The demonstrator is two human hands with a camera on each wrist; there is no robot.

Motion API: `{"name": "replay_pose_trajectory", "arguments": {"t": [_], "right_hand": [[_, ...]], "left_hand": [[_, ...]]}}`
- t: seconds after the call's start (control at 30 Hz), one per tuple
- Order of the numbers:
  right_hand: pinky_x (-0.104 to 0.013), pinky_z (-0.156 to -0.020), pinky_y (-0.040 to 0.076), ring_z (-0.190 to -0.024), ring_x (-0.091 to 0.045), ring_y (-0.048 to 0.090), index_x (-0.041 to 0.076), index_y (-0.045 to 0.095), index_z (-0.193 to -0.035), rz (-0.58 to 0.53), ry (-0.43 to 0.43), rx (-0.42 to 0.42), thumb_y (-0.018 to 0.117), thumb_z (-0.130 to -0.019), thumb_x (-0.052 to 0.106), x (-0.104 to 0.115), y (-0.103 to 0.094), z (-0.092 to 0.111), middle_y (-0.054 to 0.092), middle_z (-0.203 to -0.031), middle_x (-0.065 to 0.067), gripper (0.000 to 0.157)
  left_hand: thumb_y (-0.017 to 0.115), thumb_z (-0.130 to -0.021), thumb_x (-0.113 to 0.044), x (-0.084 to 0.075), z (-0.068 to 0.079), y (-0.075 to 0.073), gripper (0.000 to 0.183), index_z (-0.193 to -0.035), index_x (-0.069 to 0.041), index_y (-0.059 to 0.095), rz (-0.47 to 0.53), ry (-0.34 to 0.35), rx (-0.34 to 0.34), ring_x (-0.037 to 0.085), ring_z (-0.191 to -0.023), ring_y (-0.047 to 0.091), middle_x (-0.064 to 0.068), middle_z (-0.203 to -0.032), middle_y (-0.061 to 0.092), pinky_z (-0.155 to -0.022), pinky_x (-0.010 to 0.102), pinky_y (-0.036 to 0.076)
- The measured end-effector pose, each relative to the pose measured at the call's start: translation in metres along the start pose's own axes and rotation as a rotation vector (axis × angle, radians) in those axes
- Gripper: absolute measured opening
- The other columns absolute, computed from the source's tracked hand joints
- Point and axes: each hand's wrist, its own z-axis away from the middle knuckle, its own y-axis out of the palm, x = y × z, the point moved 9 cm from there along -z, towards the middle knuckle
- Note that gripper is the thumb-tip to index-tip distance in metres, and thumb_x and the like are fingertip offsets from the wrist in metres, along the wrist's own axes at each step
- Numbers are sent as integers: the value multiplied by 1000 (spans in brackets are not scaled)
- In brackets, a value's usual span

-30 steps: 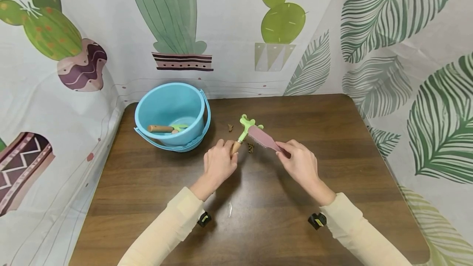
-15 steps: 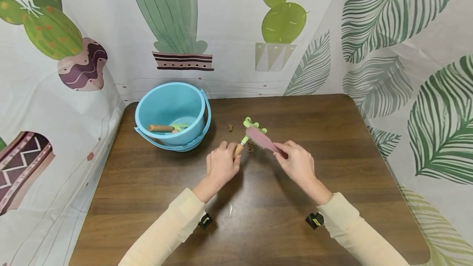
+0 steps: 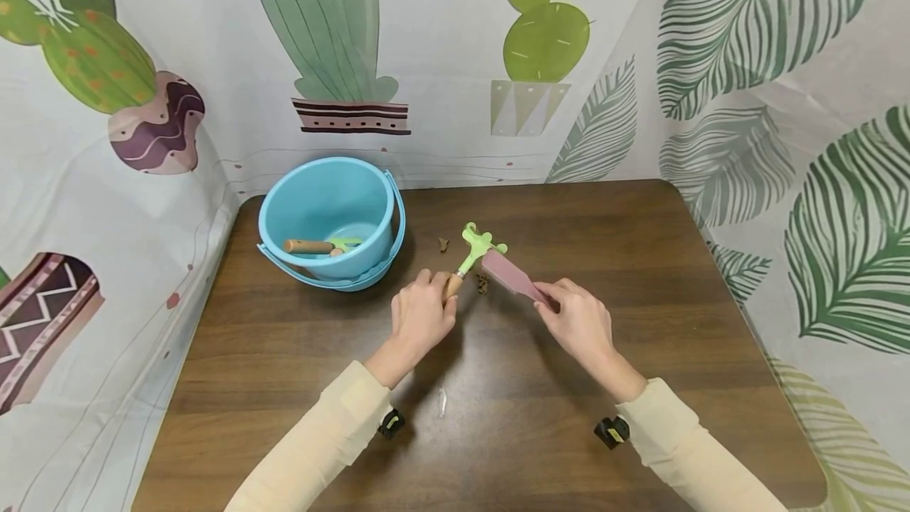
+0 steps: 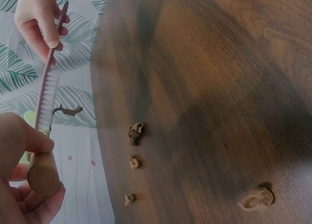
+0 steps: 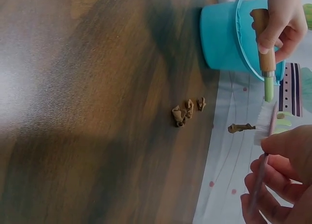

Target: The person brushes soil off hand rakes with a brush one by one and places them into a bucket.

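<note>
My left hand (image 3: 423,311) grips the wooden handle of a small green garden rake (image 3: 475,246) above the middle of the table. In my right hand (image 3: 577,318) is a pink brush (image 3: 510,273), pinched by its handle between thumb and fingers. The brush's white bristles (image 4: 48,97) lie against the rake's head. A dried brown clump (image 5: 241,128) hangs off the end of the bristles, clear of the tabletop. Below the tools lie several more crumbled brown clumps (image 4: 136,132) on the wood, one (image 3: 444,245) apart toward the bucket.
At the back left of the brown table (image 3: 640,433) stands a blue bucket (image 3: 380,247) with its handle folded down. Inside it rests a wood-handled green tool (image 3: 310,247). A small clear scrap (image 3: 443,401) lies near the front. A printed cloth (image 3: 455,38) hangs behind.
The rake shifted slightly right and toward me, then back left. The brush moved left across the rake's head, then drew back right and tilted further over its edge.
</note>
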Motion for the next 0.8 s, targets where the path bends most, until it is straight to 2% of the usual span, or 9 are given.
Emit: {"name": "replay_pose_trajectory", "arguments": {"t": [0.6,0.8], "right_hand": [[-35,-47,43,-62,-13,56,18,72,-99,44,49,47,74,-74,17,-19,5,11,65,-81,3,24],[-33,-46,41,-59,-12,54,17,72,-98,46,52,35,74,-74,16,-21,2,13,64,-79,3,25]], "left_hand": [[68,-74,-24,8,0,-1,24,-95,-13,65,-9,-15,6,26,-53,55,2,-70,48,-42,38,41],[69,-74,-24,10,-1,-2,24,-95,-13,65,-7,-18,6,25,-52,55,2,-69,47,-42,37,39]]}}
